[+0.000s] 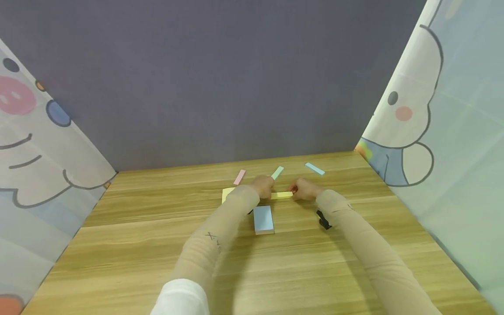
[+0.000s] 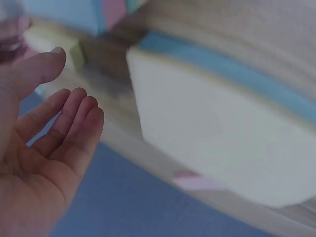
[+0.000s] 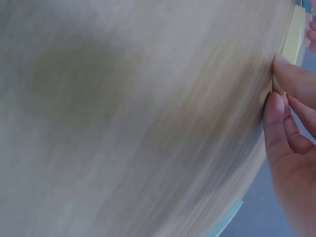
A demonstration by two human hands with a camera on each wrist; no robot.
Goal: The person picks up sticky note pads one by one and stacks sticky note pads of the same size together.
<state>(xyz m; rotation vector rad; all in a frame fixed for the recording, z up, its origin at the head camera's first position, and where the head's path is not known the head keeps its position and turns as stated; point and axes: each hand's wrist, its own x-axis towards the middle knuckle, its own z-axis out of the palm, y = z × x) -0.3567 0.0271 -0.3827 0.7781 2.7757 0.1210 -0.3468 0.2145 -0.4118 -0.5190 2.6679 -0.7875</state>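
Note:
A narrow yellow sticky-note strip pad (image 1: pixel 281 195) lies across the middle of the table, between both hands. My right hand (image 1: pixel 306 189) pinches its right end between thumb and fingers, as the right wrist view shows on the yellow pad (image 3: pixel 295 34). At the other end is my left hand (image 1: pixel 263 186). In the left wrist view the left hand (image 2: pixel 54 143) has thumb and fingers apart, close by the yellow pad (image 2: pixel 74 54); whether it touches is unclear. A larger yellow note pad (image 1: pixel 227 193) is partly hidden behind the left forearm.
Nearer me lies a thick blue note pad (image 1: pixel 263 218). Farther back are narrow pink (image 1: pixel 239 176), green (image 1: pixel 277 172) and blue strips (image 1: pixel 314 169). Beside the right forearm sits a small black object (image 1: pixel 323 220), perhaps a clip. A dark partition (image 1: pixel 236 87) stands behind the table.

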